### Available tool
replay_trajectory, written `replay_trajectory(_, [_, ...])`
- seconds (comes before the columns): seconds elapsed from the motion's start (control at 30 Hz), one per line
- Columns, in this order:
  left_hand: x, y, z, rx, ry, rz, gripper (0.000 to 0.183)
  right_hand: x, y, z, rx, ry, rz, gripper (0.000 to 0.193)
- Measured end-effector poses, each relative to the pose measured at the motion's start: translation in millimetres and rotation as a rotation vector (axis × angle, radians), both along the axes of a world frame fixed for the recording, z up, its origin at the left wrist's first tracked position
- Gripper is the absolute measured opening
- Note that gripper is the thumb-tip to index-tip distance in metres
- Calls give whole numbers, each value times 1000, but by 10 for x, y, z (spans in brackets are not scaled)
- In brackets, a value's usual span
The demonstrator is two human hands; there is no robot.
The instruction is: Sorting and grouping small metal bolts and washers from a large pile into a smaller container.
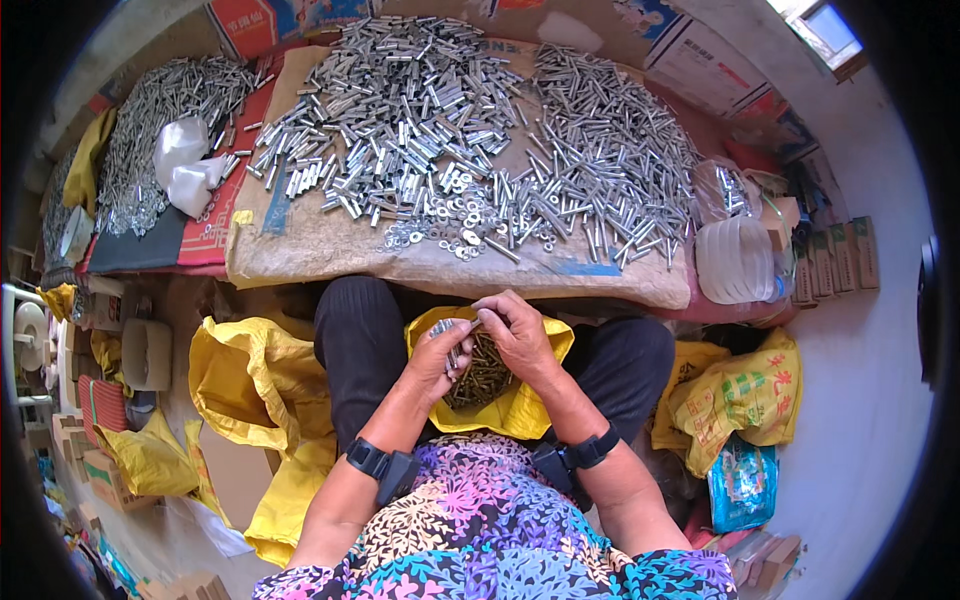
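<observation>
My left hand is closed around several silver metal tubes, whose ends stick out by the thumb. Close beside it, my right hand pinches something small at the left hand's fingertips; the fingers hide most of it. Below both hands, a yellow woven sack lies open between my knees. Inside it is a heap of brass-coloured bolts. In front of me, a low table covered with brown sheeting carries a pile of silver tubes, a pile of thin silver rods and scattered washers.
More silver parts and white plastic bags lie at the far left. A clear plastic jug stands at the table's right end near small boxes. Yellow sacks sit on the floor to my left, and another to my right.
</observation>
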State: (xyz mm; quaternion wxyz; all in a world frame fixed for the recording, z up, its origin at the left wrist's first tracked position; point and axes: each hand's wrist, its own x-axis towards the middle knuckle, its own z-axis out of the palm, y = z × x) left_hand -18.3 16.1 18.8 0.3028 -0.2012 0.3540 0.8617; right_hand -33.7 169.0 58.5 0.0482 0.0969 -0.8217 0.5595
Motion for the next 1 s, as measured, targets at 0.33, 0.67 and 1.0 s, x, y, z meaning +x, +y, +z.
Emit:
replay_trajectory(0.33, [-100, -43, 106, 114, -25, 132, 11, -615, -25, 235, 485, 233, -65, 10])
replay_trajectory(0.67, [8, -66, 119, 146, -3, 150, 11, -677, -1, 132, 642, 238, -137, 8])
replay_trajectory(1.0, [124, -45, 162, 181, 37, 188, 10, -291, 55, 119, 404, 389, -132, 8])
